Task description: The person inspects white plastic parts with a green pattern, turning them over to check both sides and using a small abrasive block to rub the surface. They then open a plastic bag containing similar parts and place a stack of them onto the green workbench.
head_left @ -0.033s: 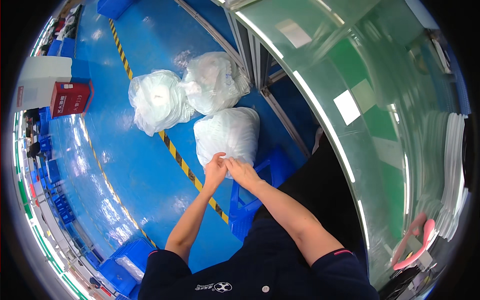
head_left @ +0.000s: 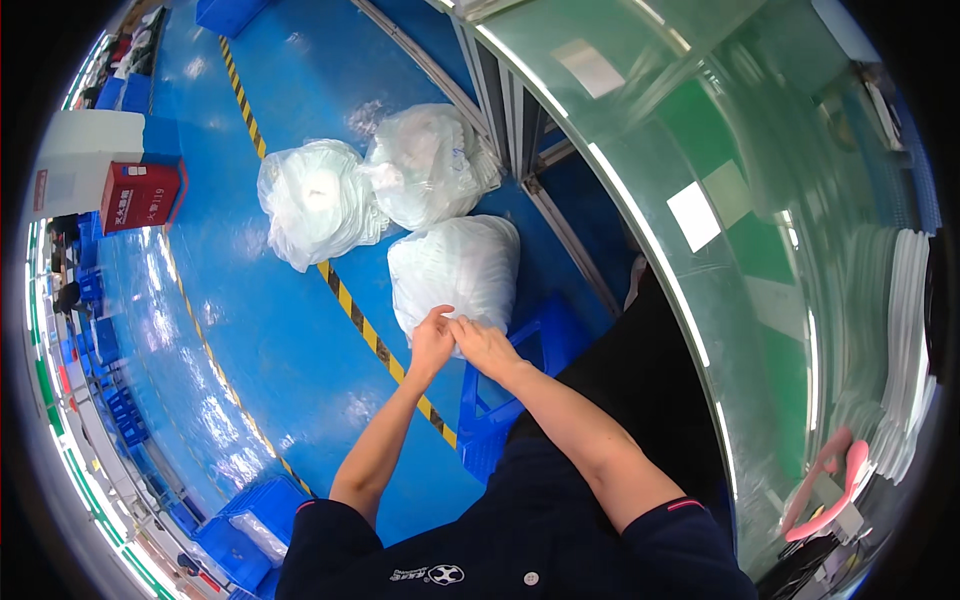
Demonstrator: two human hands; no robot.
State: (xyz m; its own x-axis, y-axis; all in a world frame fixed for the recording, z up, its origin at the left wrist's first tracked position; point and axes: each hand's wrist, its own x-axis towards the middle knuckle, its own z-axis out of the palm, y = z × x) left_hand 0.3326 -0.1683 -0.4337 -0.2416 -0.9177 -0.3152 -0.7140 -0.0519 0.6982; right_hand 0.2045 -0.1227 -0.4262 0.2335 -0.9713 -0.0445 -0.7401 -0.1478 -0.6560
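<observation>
My left hand [head_left: 432, 341] and my right hand [head_left: 485, 346] meet at the fingertips, with the fingers bent and pressed together. Both are in front of the near edge of a full white plastic bag [head_left: 455, 265] that rests on the floor. Whatever the fingers may be pinching is hidden or too small to name. Beyond that bag, two more filled bags sit side by side: a whitish translucent one [head_left: 318, 205] on the left and a clear one [head_left: 425, 165] on the right.
A blue plastic stool [head_left: 487, 430] stands below my right forearm. To the right is a glass-like green-topped table [head_left: 640, 190] holding stacked white sheets [head_left: 905, 330] and a pink-handled tool [head_left: 840, 490]. Yellow-black tape [head_left: 355, 315] crosses the blue floor; a red box [head_left: 142, 197] is at left.
</observation>
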